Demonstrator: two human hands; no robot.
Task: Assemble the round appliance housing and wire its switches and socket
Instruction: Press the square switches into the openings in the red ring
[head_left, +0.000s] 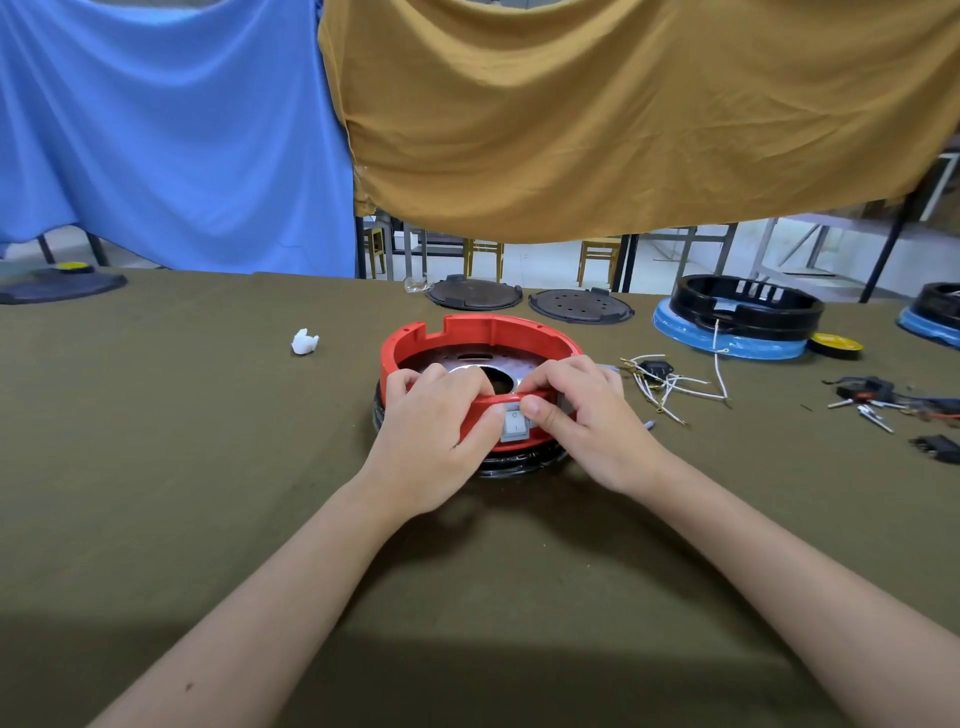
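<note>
Head view: red housing ring (467, 332) sits on a black base (519, 462), centre of the olive-covered table (208, 493), just in front of the person. Left hand (431, 431) has fingers curled over the near rim, thumb on the outer wall beside a grey rocker switch (514, 425). Right hand (587, 415) mirrors it: fingers hooked over the rim, thumb pressing the switch's top right corner. So both hands are clamped on the ring wall with the switch between the thumbs. Step in hand looks like seating the switch into its wall cutout; it appears close to flush, can't tell if the clips have caught. Next move probably calls for even thumb pressure on the bezel against the fingers behind, then a check that it sits square. After that, wiring: loose white leads with a black socket part (660, 370) lie just right of the ring, not yet connected. Inside the ring: a perforated dark plate with a shiny metal disc (467, 370), mostly hidden by fingers. Further right, a black housing on a blue base (737, 343) holds a white wire that hangs over its edge; contents otherwise unreadable. More connectors (878, 400) at far right, two dark round plates (524, 297) behind the ring.
</note>
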